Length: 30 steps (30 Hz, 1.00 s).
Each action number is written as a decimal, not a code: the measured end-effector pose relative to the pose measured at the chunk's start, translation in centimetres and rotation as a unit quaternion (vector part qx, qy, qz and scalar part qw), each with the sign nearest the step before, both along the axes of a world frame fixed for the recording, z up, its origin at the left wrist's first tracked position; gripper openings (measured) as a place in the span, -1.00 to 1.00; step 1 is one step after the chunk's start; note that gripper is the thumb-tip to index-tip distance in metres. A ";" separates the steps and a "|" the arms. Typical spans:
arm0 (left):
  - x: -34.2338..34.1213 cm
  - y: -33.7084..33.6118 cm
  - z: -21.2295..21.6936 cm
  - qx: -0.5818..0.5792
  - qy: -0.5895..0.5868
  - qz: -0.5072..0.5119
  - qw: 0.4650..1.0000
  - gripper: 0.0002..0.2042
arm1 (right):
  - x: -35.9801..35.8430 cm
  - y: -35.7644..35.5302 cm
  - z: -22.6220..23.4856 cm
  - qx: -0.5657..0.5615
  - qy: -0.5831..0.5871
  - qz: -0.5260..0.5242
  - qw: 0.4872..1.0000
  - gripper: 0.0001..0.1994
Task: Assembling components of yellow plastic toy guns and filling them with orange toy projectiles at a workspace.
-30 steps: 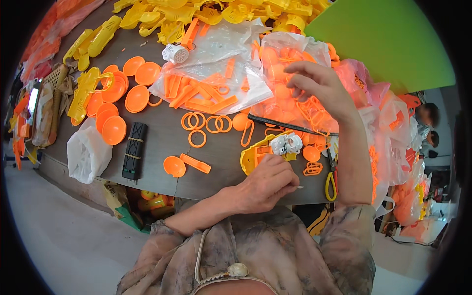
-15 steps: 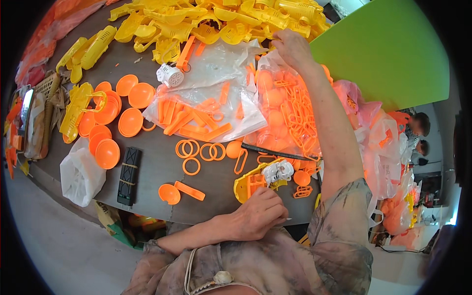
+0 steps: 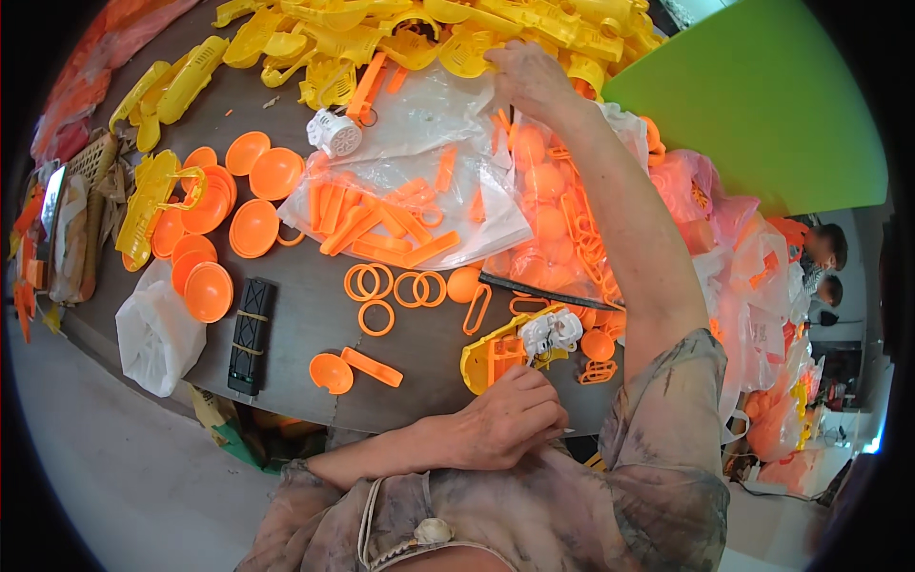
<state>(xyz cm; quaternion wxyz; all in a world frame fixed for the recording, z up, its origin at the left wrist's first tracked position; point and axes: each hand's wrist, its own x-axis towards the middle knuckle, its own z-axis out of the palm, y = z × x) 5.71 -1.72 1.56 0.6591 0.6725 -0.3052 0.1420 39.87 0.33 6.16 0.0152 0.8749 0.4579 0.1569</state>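
My left hand is closed at the near table edge, its fingers curled around something mostly hidden; a small pale tip pokes out beside it. Just beyond its fingertips lies a yellow plastic shell, holding an orange frame and a white mechanism. My right arm stretches far forward across the clear bag of orange balls and links. At the front of the heap of yellow shells, my right hand reaches left with loosely bent fingers. Nothing shows clearly in it.
Orange bowls and a white bag lie at left, near a banded black block. Orange rings and strips on clear plastic fill the middle. A green panel stands far right, above stuffed bags.
My right hand has moved left along the front of the yellow heap. The left hand keeps its place by the yellow shell. The whole view has shifted slightly.
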 end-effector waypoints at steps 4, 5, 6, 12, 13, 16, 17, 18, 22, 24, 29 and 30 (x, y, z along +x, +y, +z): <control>0.1 -0.1 0.0 0.016 -0.013 0.021 1.000 -0.84 | -1.4 -1.9 0.9 -0.030 0.070 0.054 0.996 -0.64; 0.1 0.0 0.0 0.014 -0.016 0.012 1.000 -0.84 | -1.8 -2.8 1.0 0.034 0.080 0.132 0.987 -0.63; 0.0 0.1 0.1 0.027 -0.016 0.015 0.999 -0.81 | -2.4 -4.1 1.4 0.086 0.118 0.117 0.982 -0.63; 0.0 -0.1 0.2 0.065 -0.024 0.016 0.997 -0.80 | 1.1 -16.3 6.7 0.088 0.115 -0.066 0.987 -0.75; 0.0 -0.2 0.2 0.065 -0.025 0.010 0.998 -0.80 | 1.7 -18.8 7.4 0.040 0.133 -0.114 0.984 -0.77; 0.0 -0.5 -0.1 0.072 -0.030 0.029 0.997 -0.81 | 1.1 -23.1 8.3 -0.073 0.215 -0.214 0.950 -0.79; 0.0 -0.5 -0.1 0.073 -0.027 0.026 0.997 -0.81 | 0.1 -23.5 8.5 -0.073 0.218 -0.216 0.949 -0.79; 0.0 -0.5 -0.1 0.072 -0.027 0.033 0.996 -0.81 | -1.3 -23.6 8.9 -0.038 0.263 -0.237 0.934 -0.81; 0.2 -0.2 0.1 0.083 -0.029 0.036 0.995 -0.80 | -4.6 -27.8 11.2 0.013 0.299 -0.262 0.917 -0.85; 0.3 -0.3 0.4 0.082 -0.040 0.038 0.995 -0.79 | -7.6 -30.7 12.9 0.012 0.308 -0.322 0.895 -0.85; 0.0 -0.5 0.4 0.094 -0.029 0.048 0.994 -0.81 | -11.5 -37.4 10.4 -0.056 0.391 -0.401 0.827 -0.88; 0.0 -0.5 0.4 0.095 -0.025 0.049 0.994 -0.82 | -12.1 -38.5 9.3 -0.050 0.388 -0.408 0.825 -0.88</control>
